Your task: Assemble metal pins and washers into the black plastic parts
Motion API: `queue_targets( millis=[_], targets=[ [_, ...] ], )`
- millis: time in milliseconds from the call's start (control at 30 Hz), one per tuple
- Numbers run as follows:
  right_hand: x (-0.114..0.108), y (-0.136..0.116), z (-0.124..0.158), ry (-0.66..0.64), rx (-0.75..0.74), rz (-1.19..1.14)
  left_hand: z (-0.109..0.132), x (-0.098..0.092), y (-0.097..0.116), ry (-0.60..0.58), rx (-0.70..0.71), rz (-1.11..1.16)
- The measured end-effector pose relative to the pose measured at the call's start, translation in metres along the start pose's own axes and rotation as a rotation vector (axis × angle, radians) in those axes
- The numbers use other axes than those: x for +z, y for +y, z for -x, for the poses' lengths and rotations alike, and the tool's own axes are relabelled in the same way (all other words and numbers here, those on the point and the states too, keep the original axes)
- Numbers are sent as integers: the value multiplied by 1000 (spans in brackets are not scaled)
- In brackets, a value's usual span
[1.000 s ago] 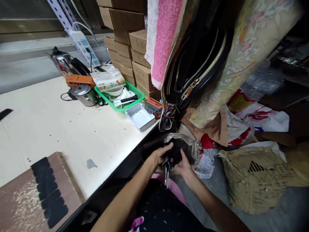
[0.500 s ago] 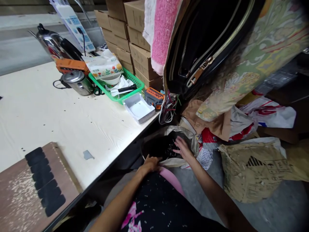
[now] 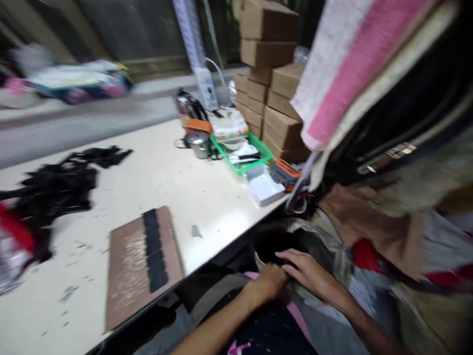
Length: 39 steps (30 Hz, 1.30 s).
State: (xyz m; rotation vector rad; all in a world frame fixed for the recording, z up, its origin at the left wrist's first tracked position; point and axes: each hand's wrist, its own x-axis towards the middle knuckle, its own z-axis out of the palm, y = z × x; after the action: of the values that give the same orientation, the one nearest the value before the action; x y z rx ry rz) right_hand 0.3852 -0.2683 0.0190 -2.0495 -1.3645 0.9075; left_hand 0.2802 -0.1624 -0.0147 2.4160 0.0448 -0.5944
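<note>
My left hand [image 3: 272,281] is closed at the near edge of an open sack [image 3: 338,241]; what its fingers hold, if anything, is hidden. Just right of it, over the sack's dark mouth, is my right hand [image 3: 310,271] with fingers stretched out and thumb apart. Its fingertips come close to the left hand; whether they touch, I cannot tell. The sack's contents are too dark to make out. On the table to the left lies a brown board [image 3: 125,261] carrying a row of black rounded pieces [image 3: 155,251].
The white table [image 3: 218,207] borders the sack on the left. A green basket [image 3: 242,167], white tray [image 3: 264,186] and orange-black battery pack [image 3: 286,173] stand along its right side. Black scraps [image 3: 59,182] lie far left. A bag and towel [image 3: 343,74] hang at right.
The view has swung left, showing more of the table. My right hand has drawn from over the sack's far side toward my left hand, which is now more tightly curled.
</note>
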Motion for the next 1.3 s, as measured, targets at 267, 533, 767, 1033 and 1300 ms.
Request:
queue_targets(
  millis=[267, 533, 767, 1033, 1300],
  targets=[
    [-44, -102, -69, 399, -404, -88, 145, -57, 9, 303, 121, 484],
    [-5, -170, -111, 250, -493, -246, 232, -76, -28, 966, -334, 699],
    [52, -234, -208, -40, -642, -180, 279, -101, -107, 1436, -465, 623],
    [124, -317, -403, 134, -797, 340, 317, -115, -258, 1838, -849, 329],
    [234, -478, -520, 2, -1013, 557, 350, -175, -357, 1882, -1003, 260]
  ],
)
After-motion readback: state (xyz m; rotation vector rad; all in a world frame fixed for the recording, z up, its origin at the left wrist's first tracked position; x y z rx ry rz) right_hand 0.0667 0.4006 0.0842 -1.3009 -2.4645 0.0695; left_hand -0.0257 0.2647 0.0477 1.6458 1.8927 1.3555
